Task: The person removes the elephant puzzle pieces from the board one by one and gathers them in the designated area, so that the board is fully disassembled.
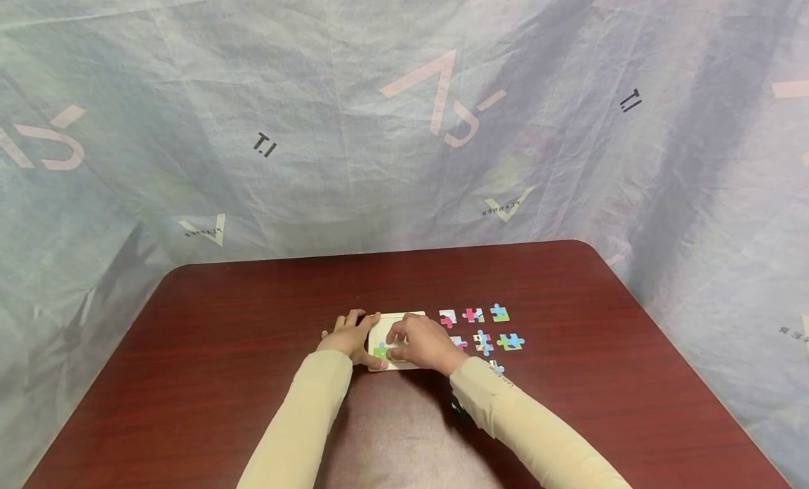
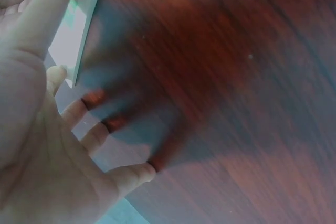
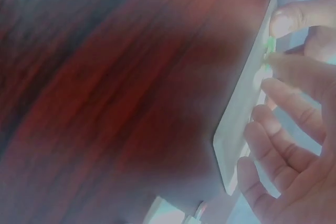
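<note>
A pale puzzle board [image 1: 413, 366] lies flat on the table. In its near left corner is a green and blue puzzle piece [image 1: 380, 350]. My left hand [image 1: 344, 340] rests at the board's left end, thumb at the near left corner, index finger at the far left corner, other fingers spread on the table. My right hand [image 1: 425, 340] bends over the board from the right, its thumb touching the green area [image 3: 269, 51] in the right wrist view. A gap shows between its thumb and index finger in the head view. This hand hides part of the board.
Several loose puzzle pieces [image 1: 499, 313] lie on the dark red table [image 1: 600, 376] to the right of the board, some partly behind my right hand and sleeve. A dark green item [image 1: 458, 405] shows beside the right forearm. Grey printed cloth [image 1: 354, 159] hangs behind the table.
</note>
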The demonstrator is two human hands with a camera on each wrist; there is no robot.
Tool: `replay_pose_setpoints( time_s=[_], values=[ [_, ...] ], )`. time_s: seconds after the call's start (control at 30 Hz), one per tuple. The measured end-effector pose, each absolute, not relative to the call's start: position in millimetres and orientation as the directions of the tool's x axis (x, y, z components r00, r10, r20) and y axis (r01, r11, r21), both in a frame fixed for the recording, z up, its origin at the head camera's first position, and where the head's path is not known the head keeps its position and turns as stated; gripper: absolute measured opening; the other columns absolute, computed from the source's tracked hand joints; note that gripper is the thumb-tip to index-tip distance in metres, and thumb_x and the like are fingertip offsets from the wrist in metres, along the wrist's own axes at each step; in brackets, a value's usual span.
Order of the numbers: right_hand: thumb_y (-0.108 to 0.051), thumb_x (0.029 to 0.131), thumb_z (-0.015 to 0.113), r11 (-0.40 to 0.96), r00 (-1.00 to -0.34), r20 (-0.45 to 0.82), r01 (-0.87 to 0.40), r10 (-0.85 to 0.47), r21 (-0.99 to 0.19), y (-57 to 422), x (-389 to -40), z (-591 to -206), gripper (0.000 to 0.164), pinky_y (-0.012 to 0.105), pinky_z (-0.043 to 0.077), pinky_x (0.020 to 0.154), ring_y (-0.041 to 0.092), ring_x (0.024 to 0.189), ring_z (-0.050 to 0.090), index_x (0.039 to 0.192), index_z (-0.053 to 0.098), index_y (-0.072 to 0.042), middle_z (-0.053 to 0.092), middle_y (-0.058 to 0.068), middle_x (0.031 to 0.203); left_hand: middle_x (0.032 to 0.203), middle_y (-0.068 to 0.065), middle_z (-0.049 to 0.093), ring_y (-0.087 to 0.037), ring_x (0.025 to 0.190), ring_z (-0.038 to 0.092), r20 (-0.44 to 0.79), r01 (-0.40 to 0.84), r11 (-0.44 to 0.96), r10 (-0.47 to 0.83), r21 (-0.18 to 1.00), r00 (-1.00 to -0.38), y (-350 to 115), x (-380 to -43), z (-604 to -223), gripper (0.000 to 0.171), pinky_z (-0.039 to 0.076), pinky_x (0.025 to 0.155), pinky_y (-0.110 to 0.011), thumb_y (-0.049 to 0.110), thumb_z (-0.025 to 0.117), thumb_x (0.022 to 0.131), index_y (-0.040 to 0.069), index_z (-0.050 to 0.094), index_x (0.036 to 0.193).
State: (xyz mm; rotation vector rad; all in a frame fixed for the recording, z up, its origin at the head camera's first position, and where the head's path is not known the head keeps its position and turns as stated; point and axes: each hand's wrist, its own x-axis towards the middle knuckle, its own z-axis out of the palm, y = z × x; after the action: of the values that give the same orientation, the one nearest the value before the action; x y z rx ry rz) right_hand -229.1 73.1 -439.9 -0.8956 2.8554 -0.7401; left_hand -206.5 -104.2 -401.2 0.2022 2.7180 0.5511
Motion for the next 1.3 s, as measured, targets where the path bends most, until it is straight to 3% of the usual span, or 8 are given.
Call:
replay_pose_setpoints(
  time_s=[0.47, 0.73, 0.9, 1.3],
  values=[
    [-0.021, 0.084, 0.083, 0.752, -0.836, 0.080, -0.525, -0.542, -0.399, 72, -231, -436, 0.016, 0.042, 0.054, 0.070, 0.025, 0.086, 0.067, 0.097, 0.077, -0.013, 0.069, 0.006, 0.092, 0.158, -0.018, 0.031, -0.041, 0.146, 0.028, -0.331, 0.066, 0.921, 0.204, 0.384, -0.921, -104, -211, -406, 0.092, 0.026, 0.111, -0.071, 0.037, 0.086, 0.084, 0.014, 0.037, 0.158],
    [-0.031, 0.080, 0.088, 0.769, -0.837, 0.049, -0.522, -0.545, -0.370, 77, -233, -435, 0.031, 0.040, 0.054, 0.074, 0.024, 0.091, 0.067, 0.103, 0.077, -0.015, 0.069, 0.006, 0.097, 0.159, -0.017, 0.029, -0.040, 0.147, 0.027, -0.339, 0.060, 0.921, 0.202, 0.385, -0.919, -104, -209, -403, 0.096, 0.024, 0.112, -0.071, 0.039, 0.086, 0.083, 0.015, 0.034, 0.160],
    [-0.028, 0.080, 0.088, 0.747, -0.815, 0.084, -0.562, -0.573, -0.356, 77, -233, -437, 0.027, 0.039, 0.053, 0.071, 0.025, 0.090, 0.067, 0.102, 0.078, -0.014, 0.070, 0.006, 0.099, 0.159, -0.018, 0.029, -0.041, 0.146, 0.027, -0.332, 0.066, 0.922, 0.203, 0.382, -0.921, -104, -208, -403, 0.094, 0.025, 0.112, -0.071, 0.038, 0.086, 0.083, 0.015, 0.035, 0.159],
    [-0.032, 0.078, 0.090, 0.785, -0.846, 0.065, -0.517, -0.529, -0.342, 81, -231, -434, 0.035, 0.039, 0.053, 0.069, 0.022, 0.089, 0.065, 0.106, 0.080, -0.014, 0.067, 0.002, 0.098, 0.159, -0.018, 0.029, -0.041, 0.147, 0.027, -0.327, 0.067, 0.922, 0.202, 0.381, -0.923, -105, -210, -407, 0.094, 0.024, 0.112, -0.072, 0.038, 0.086, 0.083, 0.015, 0.036, 0.159]
  ],
)
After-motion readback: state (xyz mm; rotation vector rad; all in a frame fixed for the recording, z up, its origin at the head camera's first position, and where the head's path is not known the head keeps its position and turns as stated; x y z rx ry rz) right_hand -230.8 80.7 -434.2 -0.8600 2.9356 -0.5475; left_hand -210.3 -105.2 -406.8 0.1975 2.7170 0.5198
